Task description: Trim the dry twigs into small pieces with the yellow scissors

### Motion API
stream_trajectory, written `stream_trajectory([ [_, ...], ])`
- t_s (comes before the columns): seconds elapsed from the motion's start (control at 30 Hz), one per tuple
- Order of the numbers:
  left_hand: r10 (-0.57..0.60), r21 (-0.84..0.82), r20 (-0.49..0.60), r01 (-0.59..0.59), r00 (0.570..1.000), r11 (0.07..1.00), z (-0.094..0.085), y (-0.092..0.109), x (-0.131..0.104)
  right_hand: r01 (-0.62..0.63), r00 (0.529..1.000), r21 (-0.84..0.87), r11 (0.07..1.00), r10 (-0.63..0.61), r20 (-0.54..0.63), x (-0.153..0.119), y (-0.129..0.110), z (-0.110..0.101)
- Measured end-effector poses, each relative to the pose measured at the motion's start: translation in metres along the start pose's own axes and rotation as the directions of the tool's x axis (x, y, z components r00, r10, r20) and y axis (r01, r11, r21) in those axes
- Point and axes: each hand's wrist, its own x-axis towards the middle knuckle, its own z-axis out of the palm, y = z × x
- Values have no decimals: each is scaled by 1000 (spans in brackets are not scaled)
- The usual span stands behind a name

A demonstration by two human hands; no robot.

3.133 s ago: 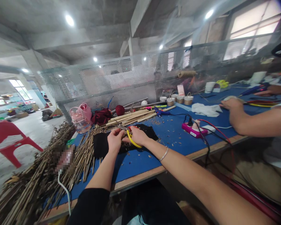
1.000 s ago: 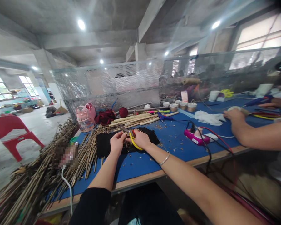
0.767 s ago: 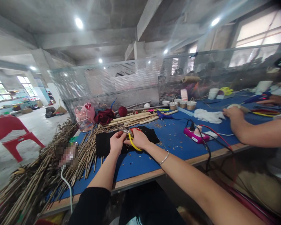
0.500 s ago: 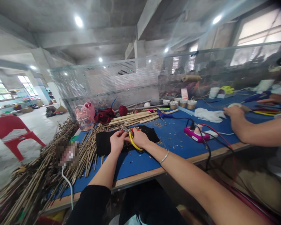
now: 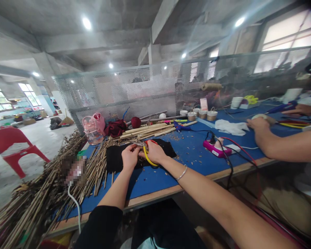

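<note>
My right hand [image 5: 154,152] is closed around pruning shears [image 5: 149,159] with one yellow and one red handle. Their metal blades point up and to the left, just past the fingertips of my left hand [image 5: 130,156]. That hand is closed in a pinch, its fingers close to the blades; whatever lies between them is too small and covered to make out. Both hands are over a black cloth [image 5: 114,159] spread on the blue tabletop [image 5: 155,183]. Brown bits are scattered on and around the cloth.
Dried stems [image 5: 90,176] pile up at left, with peeled sticks [image 5: 158,130] behind the cloth. A blue glue gun [image 5: 181,127], a pink power strip [image 5: 215,149] with cables, a white glove [image 5: 230,128] and small pots [image 5: 211,115] lie rightward. A co-worker's arm [image 5: 287,143] reaches in at right.
The shears' blades have tilted slightly lower and to the left, and the red handle shows more. Both hands stay in nearly the same place.
</note>
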Motion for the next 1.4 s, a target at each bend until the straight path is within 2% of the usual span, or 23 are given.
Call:
stream_trajectory([
  [0.1, -34, -48, 35, 36, 999, 998, 3, 3, -2, 42, 999, 35, 998, -41, -25, 1, 3, 2],
  [0.2, -40, -99, 51, 45, 998, 994, 4, 4, -2, 34, 999, 57, 998, -34, -1, 2, 5, 3],
  [0.47, -29, 4, -18, 29, 999, 1000, -1, 2, 2, -43, 999, 22, 999, 42, 34, 2, 2, 4],
  [0.7, -44, -2, -58, 44, 997, 999, -3, -3, 5, -47, 996, 24, 999, 45, 80, 2, 4, 3],
  [0.87, -39, -6, -15, 38, 999, 999, -2, -5, 5, -61, 996, 21, 998, 59, 65, 4, 5, 3],
  [0.97, -85, -52, 35, 87, 996, 995, 1, -6, 5, -95, 995, 27, 995, 93, 43, 6, 5, 2],
  [1.07, -183, -179, 63, 192, 981, 965, 4, -5, 3, -109, 994, 25, 994, 109, 7, 6, 6, 1],
  [1.13, -219, -265, 82, 233, 972, 936, 5, -4, 3, -79, 997, 39, 996, 79, -2, 6, 7, 1],
  [1.2, -198, -295, 105, 221, 974, 929, 6, -4, 3, -16, 1000, 61, 998, 17, -10, 5, 8, 2],
  [1.3, -140, -272, 131, 172, 981, 947, 5, -4, 3, 67, 998, 78, 995, -65, -28, 5, 7, 5],
  [1.4, -117, -245, 135, 148, 984, 958, 5, -4, 3, 92, 995, 48, 995, -90, -38, 5, 5, 8],
])
